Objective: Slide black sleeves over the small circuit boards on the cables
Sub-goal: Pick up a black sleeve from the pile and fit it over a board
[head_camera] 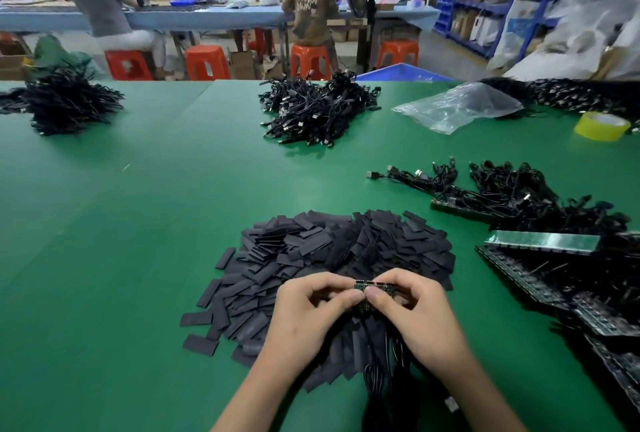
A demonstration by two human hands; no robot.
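Near the near edge of the green surface [138, 223], the left hand [311, 313] and right hand [419, 310] are meeting above the pile of black sleeves [311, 251]. Their fingers [341, 297] are pinching the small circuit boards [372, 284], and the cables [381, 372] are trailing toward that edge.

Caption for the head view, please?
A person's left hand and right hand pinch small circuit boards over a pile of black sleeves on a green table.

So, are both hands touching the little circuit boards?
Touching. The head view shows the left hand and the right hand each pinching the circuit boards between thumb and fingertips, above the pile of black sleeves.
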